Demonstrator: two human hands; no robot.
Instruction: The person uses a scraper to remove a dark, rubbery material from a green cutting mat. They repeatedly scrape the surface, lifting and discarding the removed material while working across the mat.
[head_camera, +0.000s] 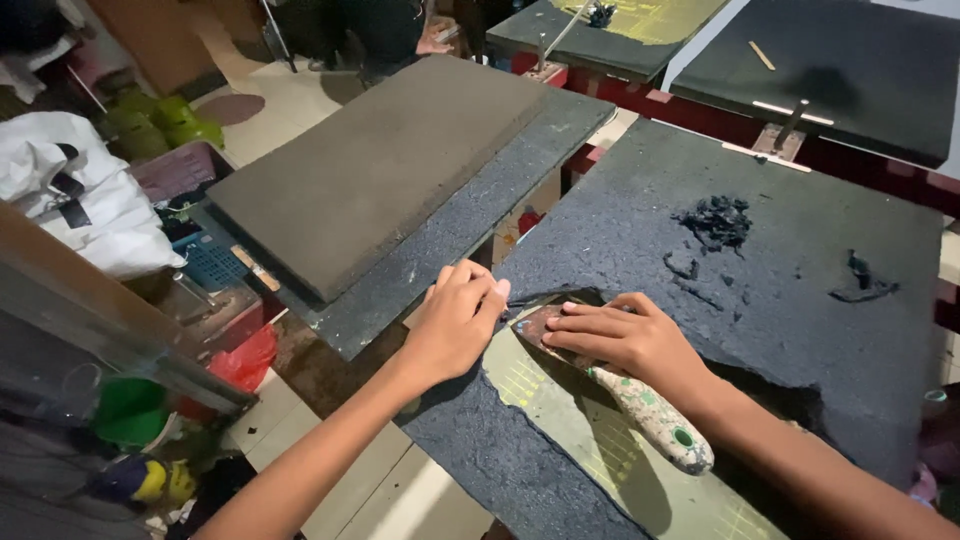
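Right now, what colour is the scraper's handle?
In the head view, the scraper's handle is off-white, flecked with green and reddish paint spots.

The dark mat (760, 290) looks rough, matt and crumbly, like foam rubber. Beneath its torn edge lies a smooth, pale green board (590, 440). On that board, the scraper (640, 400) has a paint-speckled, glossy handle.

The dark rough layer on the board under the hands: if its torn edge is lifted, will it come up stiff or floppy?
Probably floppy and crumbly. The dark layer has a ragged torn edge where the left hand pinches it, and loose scraps lie curled on top. It likely clings rather than slides: the right hand presses a scraper under it, baring the green board.
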